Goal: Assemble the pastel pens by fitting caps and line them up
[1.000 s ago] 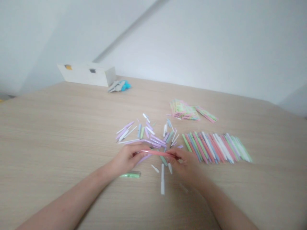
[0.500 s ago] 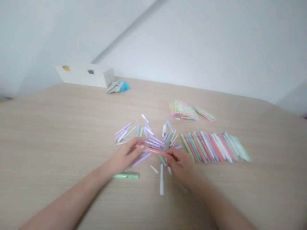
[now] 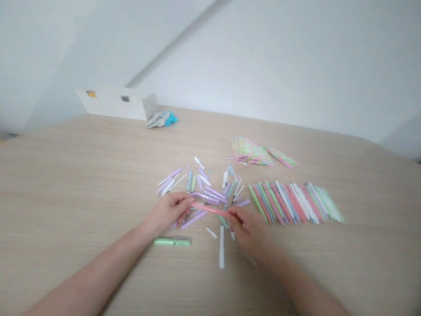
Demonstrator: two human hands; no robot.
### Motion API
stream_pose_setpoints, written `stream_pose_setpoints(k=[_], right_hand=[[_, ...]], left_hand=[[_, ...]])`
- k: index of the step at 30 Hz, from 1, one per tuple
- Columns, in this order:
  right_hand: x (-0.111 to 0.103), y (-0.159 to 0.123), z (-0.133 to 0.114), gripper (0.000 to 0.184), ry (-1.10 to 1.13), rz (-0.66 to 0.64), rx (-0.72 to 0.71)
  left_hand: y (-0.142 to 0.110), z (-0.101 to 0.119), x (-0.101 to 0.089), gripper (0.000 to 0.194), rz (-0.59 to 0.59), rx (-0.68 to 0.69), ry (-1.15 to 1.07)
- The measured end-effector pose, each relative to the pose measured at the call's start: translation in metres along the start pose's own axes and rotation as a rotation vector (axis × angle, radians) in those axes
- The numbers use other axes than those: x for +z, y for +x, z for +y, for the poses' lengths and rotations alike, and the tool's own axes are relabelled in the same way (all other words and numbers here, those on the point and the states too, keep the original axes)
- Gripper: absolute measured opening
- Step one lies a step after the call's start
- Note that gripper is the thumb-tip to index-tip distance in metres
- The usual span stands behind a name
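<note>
Pink pen [image 3: 209, 209]: held up above the wooden table [image 3: 82, 175], bridging the two hands, its left end a little higher than its right; one second ago it lies closer to level.
Left hand [image 3: 171, 213]: thumb and forefinger pinched narrow on the pen's left end, the other fingers curled below. A second ago this hand reaches further along the pen; now it grips nearer the tip, so its lower fingers show beneath.
Right hand [image 3: 249, 228]: fingers closed around the pen's right end, in nearly the same place as half a second ago.
Loose pen parts [image 3: 215, 194]: scattered behind and beneath the pink pen, mostly purple and white, with some blue and green; the layout looks unchanged.
Green pen [image 3: 173, 241]: flat on the table just beside the left forearm, more of its length showing than a second ago.
White tube [image 3: 222, 248]: lying lengthwise between the forearms; whether cap or barrel, I cannot tell.
Row of pens [image 3: 294, 204]: slanted side by side to the right of the right hand, in pink, green, white, blue and purple, unchanged.
Printed packets [image 3: 251, 151]: stacked behind the row, one lying apart at the right.
White box [image 3: 115, 105]: at the far left, crumpled grey-and-blue cloth [image 3: 162, 119] beside it.
</note>
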State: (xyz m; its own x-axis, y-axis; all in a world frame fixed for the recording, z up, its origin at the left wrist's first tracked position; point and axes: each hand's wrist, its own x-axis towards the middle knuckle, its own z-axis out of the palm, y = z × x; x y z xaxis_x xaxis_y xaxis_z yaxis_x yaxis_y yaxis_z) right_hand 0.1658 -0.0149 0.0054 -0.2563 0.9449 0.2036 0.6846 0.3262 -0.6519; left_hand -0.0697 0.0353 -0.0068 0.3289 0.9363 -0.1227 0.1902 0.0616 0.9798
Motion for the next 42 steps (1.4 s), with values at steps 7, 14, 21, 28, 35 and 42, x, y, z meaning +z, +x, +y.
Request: stream_pose_setpoints(k=[7,14,21,28,35,42], right_hand=[[0.002,0.002,0.000,0.025,0.020,0.020,0.036],[0.004,0.002,0.002,0.022,-0.094,-0.031,-0.014],[0.002,0.003,0.000,0.012,-0.168,-0.017,-0.121],[0.007,0.001,-0.003,0.015,-0.192,-0.035,-0.130],[0.008,0.001,-0.007,0.014,-0.185,-0.053,-0.109],[0.007,0.001,-0.008,0.016,-0.181,-0.031,-0.079]], left_hand=[[0.002,-0.009,-0.001,0.033,-0.004,0.098,0.026],[0.001,-0.008,0.002,0.035,-0.033,0.099,0.067],[-0.005,-0.005,0.008,0.048,-0.144,0.091,0.049],[-0.003,-0.004,0.007,0.046,-0.059,0.132,0.055],[-0.004,0.000,0.009,0.050,-0.054,0.106,0.050],[-0.005,-0.005,0.008,0.049,-0.069,0.166,0.159]])
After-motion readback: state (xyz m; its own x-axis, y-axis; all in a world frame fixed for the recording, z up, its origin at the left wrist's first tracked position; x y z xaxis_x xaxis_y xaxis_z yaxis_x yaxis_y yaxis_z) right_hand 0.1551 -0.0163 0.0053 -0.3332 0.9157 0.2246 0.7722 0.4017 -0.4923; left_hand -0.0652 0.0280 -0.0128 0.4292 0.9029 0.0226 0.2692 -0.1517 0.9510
